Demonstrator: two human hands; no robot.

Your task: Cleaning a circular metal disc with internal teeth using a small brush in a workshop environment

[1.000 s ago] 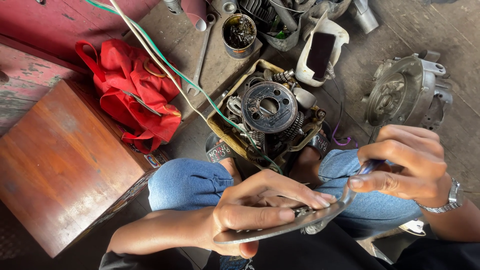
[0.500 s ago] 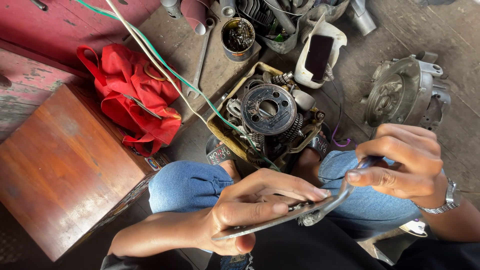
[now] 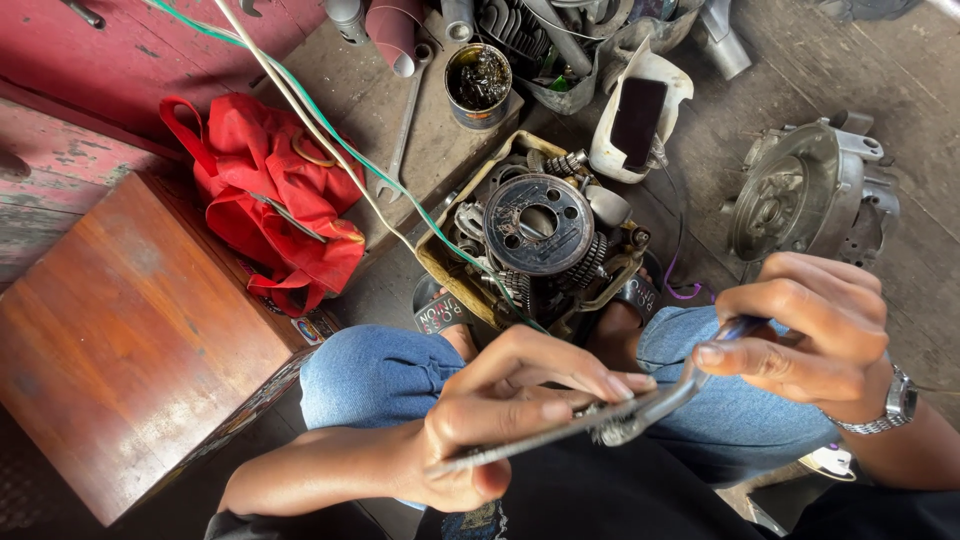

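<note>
My left hand [image 3: 500, 415] grips a long flat metal strip [image 3: 560, 432] over my lap, fingers stretched along its top. My right hand [image 3: 805, 335], with a wristwatch, pinches a thin blue-handled tool [image 3: 712, 352] whose tip meets a small metal part at the strip's right end. Between my feet on the floor a tray [image 3: 448, 268] holds engine parts, with a round perforated disc [image 3: 538, 224] on top. My knees in blue jeans [image 3: 375, 375] frame the work.
A wooden box [image 3: 130, 340] stands at the left with a red cloth bag [image 3: 275, 205] beside it. A spanner [image 3: 402, 135], a greasy tin [image 3: 478, 85], a white plastic cover [image 3: 640, 110] and a grey engine casing [image 3: 805, 190] lie on the floor beyond. Green and white wires [image 3: 320, 130] cross diagonally.
My right hand has shifted slightly with the tool at the strip's end, and my left hand has tilted the strip a little. The view has drifted a bit.
</note>
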